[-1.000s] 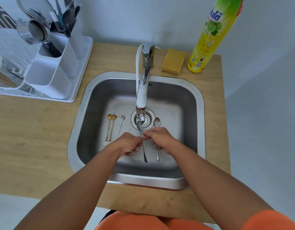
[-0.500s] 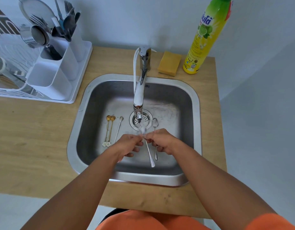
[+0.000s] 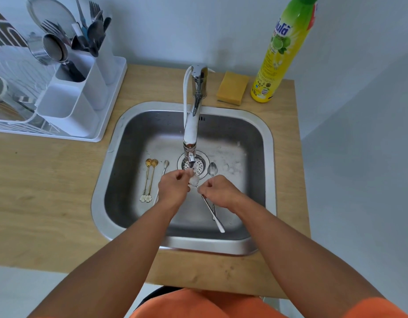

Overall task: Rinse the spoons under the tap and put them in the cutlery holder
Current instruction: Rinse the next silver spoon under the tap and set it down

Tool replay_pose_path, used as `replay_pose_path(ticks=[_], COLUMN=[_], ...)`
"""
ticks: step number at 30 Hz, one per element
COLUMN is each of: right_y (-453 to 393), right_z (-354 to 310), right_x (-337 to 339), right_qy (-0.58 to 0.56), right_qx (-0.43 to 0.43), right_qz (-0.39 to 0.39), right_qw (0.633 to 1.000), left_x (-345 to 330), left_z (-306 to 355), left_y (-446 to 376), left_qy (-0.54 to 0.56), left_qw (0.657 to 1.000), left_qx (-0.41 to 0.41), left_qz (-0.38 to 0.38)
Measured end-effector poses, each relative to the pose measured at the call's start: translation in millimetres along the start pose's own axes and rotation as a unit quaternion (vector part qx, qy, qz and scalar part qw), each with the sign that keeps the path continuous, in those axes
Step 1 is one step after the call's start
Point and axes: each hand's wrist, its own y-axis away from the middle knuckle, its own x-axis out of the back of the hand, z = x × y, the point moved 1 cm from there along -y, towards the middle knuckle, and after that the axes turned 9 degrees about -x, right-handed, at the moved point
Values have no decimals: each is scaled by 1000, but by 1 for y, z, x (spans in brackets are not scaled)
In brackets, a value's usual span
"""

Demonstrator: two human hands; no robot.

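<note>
**Spoon under the tap, both hands at work**

Cutlery holder (image 3: pixel 72 104) stands at ten o'clock on the counter, cut off by the frame's left edge along with the rack behind it; the handles packed in its far compartment overlap too much to count. In the sink (image 3: pixel 266 157), two gold spoons (image 3: pixel 149 177) lie side by side at nine o'clock, and a thin silver spoon (image 3: pixel 163 177) just beside them is partly hidden under the left hand (image 3: pixel 173 188). That hand's fingers are curled, its fingertips at the bowl of the held spoon (image 3: pixel 213 213), blurred by water from the tap (image 3: pixel 191 134). The right hand (image 3: pixel 219 191) pinches the spoon's neck, fingers curled; the handle points to five o'clock. Another spoon (image 3: pixel 212 169) lies at three o'clock of the drain, its handle hidden beneath the right hand.
</note>
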Motion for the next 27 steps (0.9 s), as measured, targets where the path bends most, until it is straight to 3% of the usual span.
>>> replay_pose_path(ticks=[3, 10, 19, 27], right_y=[-1, -8, -11, -12], right_z=[5, 10, 6, 1], right_x=[3, 5, 4, 5], right_qy=[39, 63, 20, 33], right_qx=[33, 93, 133, 147], right_qz=[14, 24, 21, 30], right_qw=[999, 993, 991, 988], left_x=[1, 10, 7, 12], left_z=[-2, 0, 10, 8], left_y=[0, -10, -12, -10], left_qy=[-34, -29, -69, -140], left_qw=[999, 997, 993, 973], left_qx=[-11, -44, -94, -179], left_qz=[7, -54, -6, -30])
